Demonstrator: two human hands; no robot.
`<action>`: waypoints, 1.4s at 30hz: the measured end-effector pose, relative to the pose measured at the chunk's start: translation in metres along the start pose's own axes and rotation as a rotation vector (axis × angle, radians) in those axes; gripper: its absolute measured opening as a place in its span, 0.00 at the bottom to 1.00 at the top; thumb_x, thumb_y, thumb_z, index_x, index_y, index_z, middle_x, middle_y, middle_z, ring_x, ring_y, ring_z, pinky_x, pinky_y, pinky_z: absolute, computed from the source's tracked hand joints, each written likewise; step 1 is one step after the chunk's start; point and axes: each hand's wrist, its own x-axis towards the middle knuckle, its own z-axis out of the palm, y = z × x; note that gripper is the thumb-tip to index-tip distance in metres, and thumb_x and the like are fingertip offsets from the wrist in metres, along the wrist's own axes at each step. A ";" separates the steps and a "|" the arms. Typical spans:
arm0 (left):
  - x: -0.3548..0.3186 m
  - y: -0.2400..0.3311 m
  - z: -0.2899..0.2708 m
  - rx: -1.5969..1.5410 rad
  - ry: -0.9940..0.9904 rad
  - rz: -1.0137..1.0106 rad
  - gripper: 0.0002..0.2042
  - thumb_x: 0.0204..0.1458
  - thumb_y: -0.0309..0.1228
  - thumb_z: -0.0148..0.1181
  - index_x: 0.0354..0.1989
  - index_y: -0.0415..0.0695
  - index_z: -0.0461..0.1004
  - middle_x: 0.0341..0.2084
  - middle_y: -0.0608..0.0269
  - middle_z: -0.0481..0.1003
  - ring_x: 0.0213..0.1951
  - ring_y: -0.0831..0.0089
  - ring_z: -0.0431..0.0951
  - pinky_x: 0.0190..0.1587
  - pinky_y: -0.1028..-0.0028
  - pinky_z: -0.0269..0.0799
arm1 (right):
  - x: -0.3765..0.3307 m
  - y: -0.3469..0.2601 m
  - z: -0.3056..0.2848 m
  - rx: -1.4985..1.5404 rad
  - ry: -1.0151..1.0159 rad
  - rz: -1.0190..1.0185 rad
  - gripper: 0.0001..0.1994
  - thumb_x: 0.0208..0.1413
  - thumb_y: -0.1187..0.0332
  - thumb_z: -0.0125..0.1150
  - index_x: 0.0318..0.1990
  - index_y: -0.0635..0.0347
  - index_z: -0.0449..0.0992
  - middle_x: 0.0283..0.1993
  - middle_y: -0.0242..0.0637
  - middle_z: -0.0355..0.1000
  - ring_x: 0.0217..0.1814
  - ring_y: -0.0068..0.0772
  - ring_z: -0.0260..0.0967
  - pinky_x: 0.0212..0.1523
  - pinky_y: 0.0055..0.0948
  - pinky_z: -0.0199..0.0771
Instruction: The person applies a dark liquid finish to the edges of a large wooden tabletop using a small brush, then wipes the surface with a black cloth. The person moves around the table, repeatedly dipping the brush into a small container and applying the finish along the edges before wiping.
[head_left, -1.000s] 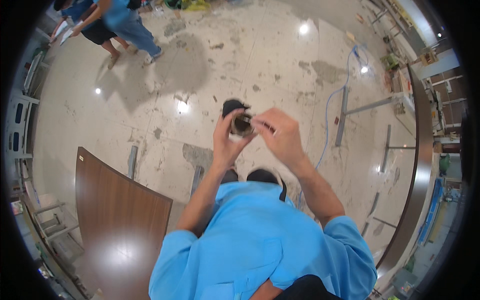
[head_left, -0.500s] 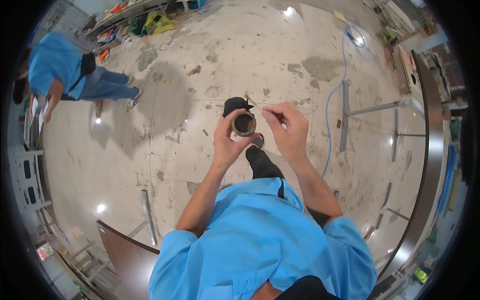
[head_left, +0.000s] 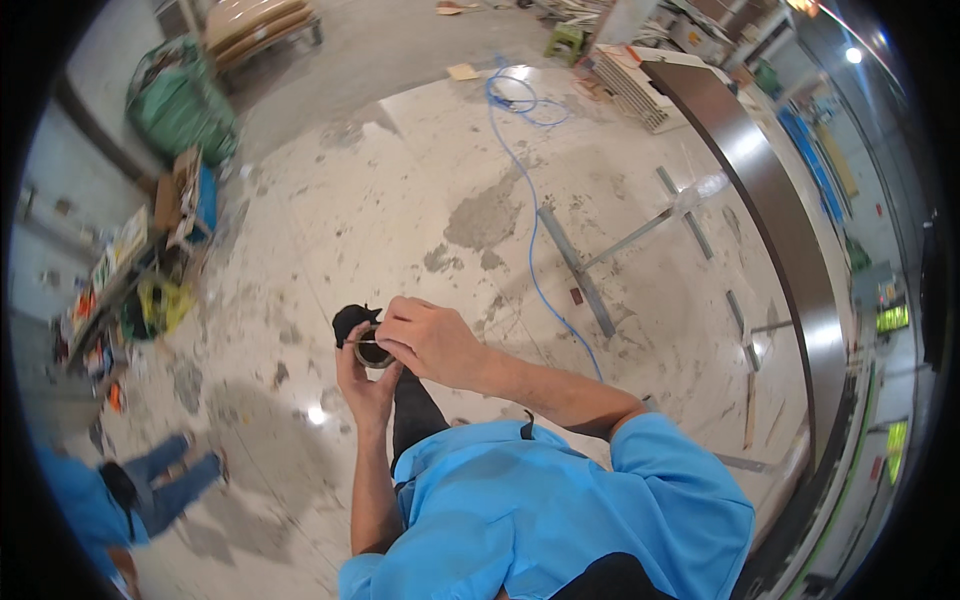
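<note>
OK, live w/ both bare hands up in front of the blue shirt [head_left: 560, 500]: the L grip [head_left: 370, 397] wraps the short, round, hollow brownish ring [head_left: 374, 361], fingers on the far side, thumb on the near one, dark mouth facing up. That ring sits left of mid-view, held above the pale, stained floor [head_left: 300, 240], touching nothing below AFAICT. R grip [head_left: 438, 345] comes in from the right, fingertips bunched tight at the rim, looks like a pinch on the thin, pale, straight strip [head_left: 364, 342] lying across the mouth; can't tell its material, and the far end is too small to read. Black, lumpy piece w/ a ragged point [head_left: 354, 321] shows right by the L fingertips; whether it's joined to the ring, can't say. Step in hand, IMO: fine fingertip work at the mouth, L steadying, R doing the detail, prob. mid-step b/c both are on it. Next move calls for L staying firm w/o squeezing the ring askew, and R guiding the strip in small, controlled moves, pinch kept snug; main risk, I'd guess, is the strip slipping off the rim & dropping. Co-worker in blue [head_left: 75, 500] stands lower left, well apart, hands off this job.
</note>
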 end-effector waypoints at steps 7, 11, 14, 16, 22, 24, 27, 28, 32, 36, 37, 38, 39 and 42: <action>0.201 -0.038 0.076 -0.055 -0.223 -0.020 0.36 0.43 0.19 0.81 0.64 0.38 0.73 0.57 0.57 0.71 0.59 0.64 0.78 0.61 0.67 0.78 | 0.130 0.121 -0.055 -0.082 0.176 0.158 0.06 0.59 0.70 0.69 0.43 0.54 0.80 0.52 0.36 0.76 0.54 0.44 0.75 0.49 0.42 0.79; 0.315 -0.045 0.137 -0.107 -0.402 -0.029 0.34 0.45 0.18 0.80 0.63 0.38 0.74 0.57 0.56 0.71 0.58 0.64 0.79 0.62 0.66 0.77 | 0.189 0.178 -0.102 0.027 0.209 0.377 0.15 0.59 0.72 0.68 0.54 0.55 0.78 0.49 0.41 0.76 0.52 0.48 0.76 0.50 0.43 0.78; 0.396 -0.061 0.194 -0.110 -0.508 0.019 0.34 0.45 0.16 0.79 0.64 0.38 0.73 0.57 0.57 0.71 0.59 0.64 0.79 0.63 0.66 0.76 | 0.231 0.238 -0.142 0.026 0.291 0.429 0.19 0.60 0.73 0.67 0.59 0.58 0.76 0.50 0.43 0.75 0.52 0.51 0.76 0.50 0.45 0.77; 0.442 -0.073 0.235 -0.108 -0.548 0.033 0.35 0.46 0.16 0.78 0.65 0.38 0.72 0.57 0.58 0.71 0.60 0.64 0.78 0.63 0.66 0.76 | 0.254 0.281 -0.171 -0.005 0.302 0.428 0.19 0.60 0.73 0.67 0.59 0.59 0.76 0.51 0.45 0.75 0.53 0.52 0.75 0.51 0.45 0.77; 0.565 -0.099 0.370 -0.156 -0.585 -0.017 0.36 0.46 0.13 0.76 0.67 0.36 0.70 0.59 0.58 0.70 0.63 0.64 0.76 0.64 0.66 0.77 | 0.326 0.421 -0.277 -0.058 0.267 0.364 0.22 0.60 0.67 0.68 0.60 0.64 0.75 0.55 0.48 0.75 0.55 0.55 0.73 0.55 0.47 0.76; 0.601 -0.105 0.415 -0.146 -0.588 0.003 0.35 0.48 0.13 0.74 0.68 0.35 0.68 0.60 0.58 0.71 0.63 0.65 0.76 0.66 0.66 0.75 | 0.347 0.458 -0.313 -0.114 0.242 0.348 0.25 0.59 0.62 0.70 0.61 0.65 0.74 0.56 0.48 0.75 0.56 0.55 0.72 0.55 0.47 0.76; 0.659 -0.115 0.486 -0.119 -0.583 0.073 0.34 0.50 0.14 0.73 0.67 0.33 0.68 0.61 0.57 0.72 0.63 0.66 0.76 0.68 0.64 0.73 | 0.380 0.510 -0.367 -0.226 0.220 0.372 0.31 0.57 0.56 0.73 0.61 0.67 0.73 0.57 0.47 0.74 0.57 0.55 0.71 0.56 0.47 0.76; 0.677 -0.120 0.510 -0.141 -0.585 0.068 0.33 0.50 0.15 0.73 0.67 0.33 0.68 0.61 0.57 0.72 0.63 0.66 0.76 0.69 0.64 0.73 | 0.391 0.528 -0.384 -0.291 0.177 0.394 0.33 0.55 0.54 0.75 0.62 0.67 0.73 0.58 0.46 0.73 0.58 0.54 0.71 0.56 0.46 0.77; 0.754 -0.139 0.603 -0.112 -0.569 0.077 0.32 0.50 0.18 0.75 0.66 0.34 0.70 0.59 0.56 0.71 0.63 0.64 0.76 0.68 0.65 0.73 | 0.436 0.609 -0.446 -0.503 0.136 0.388 0.36 0.53 0.55 0.77 0.65 0.65 0.71 0.58 0.45 0.73 0.59 0.51 0.71 0.57 0.43 0.78; 0.828 -0.167 0.699 -0.190 -0.525 0.152 0.33 0.45 0.22 0.81 0.62 0.38 0.75 0.54 0.52 0.73 0.56 0.60 0.80 0.55 0.68 0.80 | 0.479 0.705 -0.500 -0.546 0.124 0.498 0.35 0.51 0.57 0.78 0.65 0.62 0.72 0.57 0.41 0.75 0.58 0.48 0.72 0.55 0.42 0.80; 0.850 -0.175 0.721 -0.153 -0.535 0.193 0.33 0.44 0.23 0.81 0.62 0.38 0.75 0.54 0.51 0.74 0.56 0.60 0.80 0.55 0.68 0.80 | 0.490 0.730 -0.513 -0.540 0.137 0.499 0.35 0.51 0.58 0.78 0.65 0.62 0.73 0.57 0.40 0.75 0.58 0.48 0.73 0.54 0.42 0.80; 0.871 -0.182 0.743 -0.125 -0.554 0.227 0.34 0.44 0.23 0.82 0.62 0.38 0.75 0.54 0.50 0.74 0.56 0.59 0.80 0.55 0.68 0.80 | 0.499 0.754 -0.527 -0.536 0.151 0.506 0.34 0.51 0.58 0.78 0.64 0.62 0.73 0.56 0.39 0.76 0.58 0.47 0.73 0.54 0.42 0.80; 0.891 -0.189 0.765 -0.107 -0.581 0.252 0.34 0.44 0.23 0.82 0.62 0.38 0.75 0.54 0.50 0.74 0.56 0.59 0.80 0.55 0.68 0.80 | 0.509 0.776 -0.542 -0.535 0.169 0.515 0.34 0.51 0.58 0.78 0.64 0.61 0.74 0.56 0.39 0.76 0.58 0.47 0.73 0.53 0.42 0.80; 0.949 -0.204 0.834 -0.166 -0.678 0.190 0.36 0.44 0.24 0.82 0.65 0.39 0.73 0.57 0.50 0.73 0.57 0.58 0.80 0.58 0.66 0.79 | 0.536 0.838 -0.594 -0.509 0.227 0.534 0.32 0.50 0.57 0.79 0.61 0.61 0.76 0.54 0.39 0.77 0.57 0.48 0.74 0.52 0.43 0.80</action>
